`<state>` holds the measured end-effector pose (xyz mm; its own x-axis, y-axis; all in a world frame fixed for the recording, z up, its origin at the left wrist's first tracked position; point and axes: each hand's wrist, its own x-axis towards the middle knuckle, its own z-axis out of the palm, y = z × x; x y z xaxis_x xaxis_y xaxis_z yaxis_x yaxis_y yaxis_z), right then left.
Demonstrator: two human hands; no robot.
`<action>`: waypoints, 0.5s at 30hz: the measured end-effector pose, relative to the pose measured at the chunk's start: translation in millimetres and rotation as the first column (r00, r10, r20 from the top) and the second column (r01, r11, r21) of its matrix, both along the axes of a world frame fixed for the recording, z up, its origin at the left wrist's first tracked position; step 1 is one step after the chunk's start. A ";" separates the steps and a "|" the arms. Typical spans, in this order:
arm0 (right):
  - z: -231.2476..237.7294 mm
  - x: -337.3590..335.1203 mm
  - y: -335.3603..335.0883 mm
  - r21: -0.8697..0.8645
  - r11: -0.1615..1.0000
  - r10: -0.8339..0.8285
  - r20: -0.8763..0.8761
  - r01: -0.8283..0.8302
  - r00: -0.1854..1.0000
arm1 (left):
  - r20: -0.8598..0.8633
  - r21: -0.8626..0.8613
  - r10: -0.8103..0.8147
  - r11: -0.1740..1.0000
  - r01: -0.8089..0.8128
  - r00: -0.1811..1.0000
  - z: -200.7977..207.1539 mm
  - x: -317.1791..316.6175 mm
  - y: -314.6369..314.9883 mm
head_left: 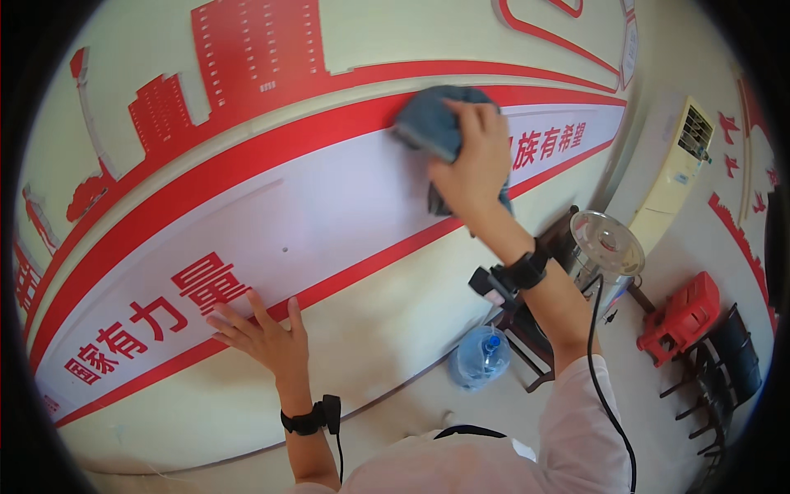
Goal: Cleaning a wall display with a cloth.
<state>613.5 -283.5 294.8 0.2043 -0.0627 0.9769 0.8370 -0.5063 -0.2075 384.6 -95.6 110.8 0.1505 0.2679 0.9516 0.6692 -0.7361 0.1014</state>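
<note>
My right hand grips a blue-grey cloth and presses it against the wall sign, a long white panel with red borders and red lettering. Part of the cloth hangs below the hand, over the lower red border. At the sign's lower left, my left hand rests with fingers spread on the panel and its red edge, holding nothing. Both wrists carry black straps with small devices, and a black cable runs along each arm.
Below the sign on the right stand a metal container with a shiny round lid and a blue water jug on the floor. Farther right are red plastic stools, black chairs and a tall cream air conditioner.
</note>
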 end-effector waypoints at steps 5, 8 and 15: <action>9.9 17.0 -24.6 -0.193 0.967 0.175 0.035 -0.165 0.984 | -0.024 0.034 0.020 0.999 -0.019 1.000 3.5 -4.8 -3.3; 8.4 47.8 -37.2 -0.149 0.980 0.143 0.083 -0.129 0.986 | -0.043 0.031 0.060 0.998 -0.059 0.997 4.2 -8.2 -3.2; 2.0 108.5 -68.9 -0.073 0.997 0.023 0.120 -0.015 0.993 | -0.016 0.028 0.062 0.998 -0.062 0.998 5.0 -1.1 -5.4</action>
